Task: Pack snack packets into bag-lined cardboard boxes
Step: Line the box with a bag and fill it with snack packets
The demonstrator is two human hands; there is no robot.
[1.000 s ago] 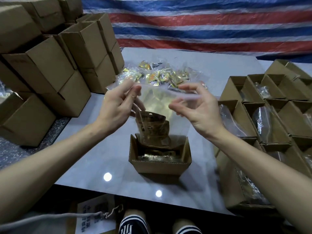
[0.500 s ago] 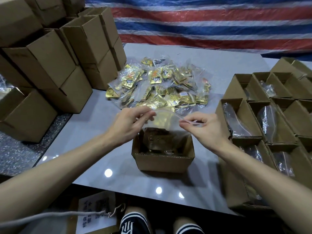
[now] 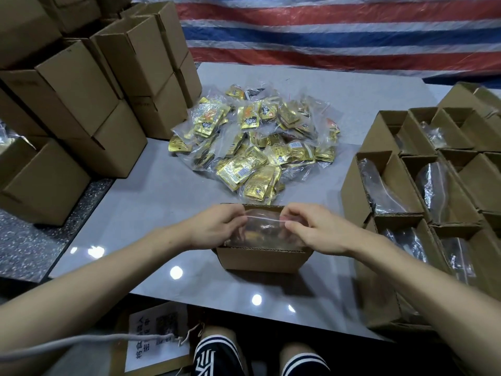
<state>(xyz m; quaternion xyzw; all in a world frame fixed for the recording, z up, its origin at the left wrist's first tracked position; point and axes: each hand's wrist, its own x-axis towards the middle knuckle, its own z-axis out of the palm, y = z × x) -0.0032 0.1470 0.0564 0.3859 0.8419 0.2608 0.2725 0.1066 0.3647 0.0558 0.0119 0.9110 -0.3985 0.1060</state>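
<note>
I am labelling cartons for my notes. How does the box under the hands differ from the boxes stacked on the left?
The box under the hands is open at the top; the stacked boxes look closed. It stands alone on the table with a clear bag inside, pinched by the left hand and right hand; the stacked boxes lie piled on each other. Both are brown cardboard.

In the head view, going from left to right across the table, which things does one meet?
First the stack of closed cardboard boxes → pile of gold snack packets → rows of open bag-lined boxes.
</note>
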